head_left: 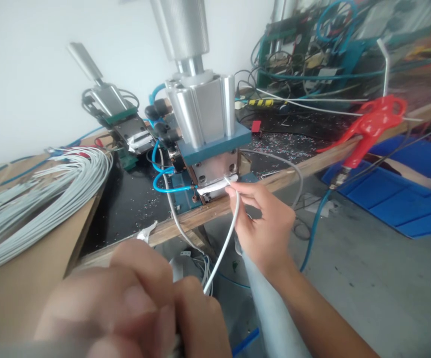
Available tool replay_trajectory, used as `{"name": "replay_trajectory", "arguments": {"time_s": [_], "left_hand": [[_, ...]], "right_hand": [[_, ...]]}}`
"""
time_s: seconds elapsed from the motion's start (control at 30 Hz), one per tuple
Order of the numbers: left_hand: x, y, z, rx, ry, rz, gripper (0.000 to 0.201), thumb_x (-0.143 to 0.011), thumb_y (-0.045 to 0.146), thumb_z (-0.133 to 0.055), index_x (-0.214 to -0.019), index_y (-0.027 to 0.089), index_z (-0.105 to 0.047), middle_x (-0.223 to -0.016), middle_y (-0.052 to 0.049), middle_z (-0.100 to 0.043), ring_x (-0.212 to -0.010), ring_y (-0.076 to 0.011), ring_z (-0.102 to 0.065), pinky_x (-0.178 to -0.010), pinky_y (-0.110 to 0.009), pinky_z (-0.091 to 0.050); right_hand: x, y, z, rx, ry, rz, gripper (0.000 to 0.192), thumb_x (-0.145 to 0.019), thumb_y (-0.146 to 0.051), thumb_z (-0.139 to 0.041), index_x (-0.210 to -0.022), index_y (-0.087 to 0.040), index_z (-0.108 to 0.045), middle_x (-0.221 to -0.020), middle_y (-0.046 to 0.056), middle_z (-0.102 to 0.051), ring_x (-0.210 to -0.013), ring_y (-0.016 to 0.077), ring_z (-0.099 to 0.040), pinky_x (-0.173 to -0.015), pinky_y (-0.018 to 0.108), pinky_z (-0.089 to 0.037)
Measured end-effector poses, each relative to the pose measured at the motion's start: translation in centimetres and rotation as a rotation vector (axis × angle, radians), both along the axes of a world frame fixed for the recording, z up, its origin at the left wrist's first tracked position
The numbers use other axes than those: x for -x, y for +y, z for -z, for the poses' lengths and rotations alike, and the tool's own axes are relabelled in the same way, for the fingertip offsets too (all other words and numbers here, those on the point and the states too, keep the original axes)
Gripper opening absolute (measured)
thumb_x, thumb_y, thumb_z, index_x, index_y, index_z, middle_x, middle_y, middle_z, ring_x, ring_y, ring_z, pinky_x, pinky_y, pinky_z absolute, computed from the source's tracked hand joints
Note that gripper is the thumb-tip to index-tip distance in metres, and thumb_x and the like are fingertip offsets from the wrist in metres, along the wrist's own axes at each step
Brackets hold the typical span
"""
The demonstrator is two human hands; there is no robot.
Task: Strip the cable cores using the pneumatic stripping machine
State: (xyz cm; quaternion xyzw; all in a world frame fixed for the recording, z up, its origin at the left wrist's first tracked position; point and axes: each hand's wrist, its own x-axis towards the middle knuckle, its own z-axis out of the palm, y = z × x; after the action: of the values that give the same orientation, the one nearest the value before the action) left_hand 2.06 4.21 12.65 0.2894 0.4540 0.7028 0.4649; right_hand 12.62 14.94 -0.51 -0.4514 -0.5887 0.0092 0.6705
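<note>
A white cable [222,247] runs from my left hand up to the press. My right hand [263,219] pinches it near its upper end between thumb and forefinger. That end touches the slot at the front of the pneumatic press [215,174], where a white padded strip [217,185] lies along the jaw. Close to the camera and blurred, my left hand [133,303] is closed around the lower length of the cable. Its fingers hide the rest of the cable.
Left stands a cardboard surface [51,248] bearing a bundle of white cables [69,184]. A second press [114,109] is behind it. A red air gun [375,124] hangs at the bench's wooden edge [293,174]. Coloured scraps litter the black top; blue panels [397,194] lie right.
</note>
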Motion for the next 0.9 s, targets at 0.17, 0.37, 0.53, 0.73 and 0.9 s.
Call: {"name": "replay_trajectory", "arguments": {"time_s": [0.17, 0.37, 0.53, 0.73, 0.9], "left_hand": [[-0.1, 0.1, -0.1, 0.015, 0.0, 0.015, 0.028, -0.07, 0.005, -0.088, -0.067, 0.019, -0.064, -0.067, 0.006, -0.06, -0.033, -0.0017, -0.035, -0.035, -0.016, -0.049], [-1.2, 0.8, -1.5, 0.137, 0.033, -0.067, 0.038, -0.064, 0.007, -0.088, -0.054, 0.016, -0.053, -0.054, 0.007, -0.051, -0.031, -0.0016, -0.033, -0.036, -0.017, -0.043], [-0.7, 1.2, -1.3, 0.199, 0.023, -0.073, 0.038, -0.06, 0.009, -0.089, -0.053, 0.016, -0.051, -0.053, 0.006, -0.054, -0.036, -0.0025, -0.035, -0.038, -0.014, -0.044], [2.2, 1.5, 1.4, -0.319, 0.145, 0.266, 0.026, -0.063, 0.017, -0.09, -0.059, 0.021, -0.064, -0.052, 0.005, -0.058, -0.028, -0.0091, -0.045, -0.023, -0.018, -0.043], [0.6, 0.4, 0.1, 0.123, -0.007, -0.041, 0.035, -0.062, 0.013, -0.091, -0.06, 0.018, -0.056, -0.057, 0.003, -0.054, -0.046, -0.0071, -0.049, -0.043, -0.014, -0.052]], "right_hand": [[0.0, 0.0, 0.0, -0.012, -0.006, 0.005, 0.012, -0.099, -0.013, -0.065, -0.109, -0.018, -0.071, -0.1, 0.005, -0.081, -0.087, 0.0177, -0.079, -0.08, 0.029, -0.065], [0.0, 0.0, 0.2, -0.026, -0.015, 0.006, 0.012, -0.098, -0.013, -0.067, -0.109, -0.017, -0.072, -0.099, 0.006, -0.081, -0.087, 0.0176, -0.079, -0.08, 0.028, -0.065], [0.0, 0.2, 0.0, -0.031, -0.022, 0.012, 0.012, -0.098, -0.013, -0.067, -0.109, -0.018, -0.071, -0.099, 0.006, -0.081, -0.086, 0.0172, -0.079, -0.079, 0.028, -0.065], [0.0, 0.1, 0.1, -0.032, -0.024, 0.016, 0.012, -0.098, -0.013, -0.067, -0.109, -0.017, -0.072, -0.1, 0.006, -0.081, -0.086, 0.0174, -0.079, -0.08, 0.027, -0.065], [0.1, 0.1, 0.2, -0.029, -0.025, 0.025, 0.012, -0.099, -0.012, -0.066, -0.109, -0.017, -0.071, -0.1, 0.006, -0.08, -0.085, 0.0185, -0.079, -0.079, 0.029, -0.064]]}}
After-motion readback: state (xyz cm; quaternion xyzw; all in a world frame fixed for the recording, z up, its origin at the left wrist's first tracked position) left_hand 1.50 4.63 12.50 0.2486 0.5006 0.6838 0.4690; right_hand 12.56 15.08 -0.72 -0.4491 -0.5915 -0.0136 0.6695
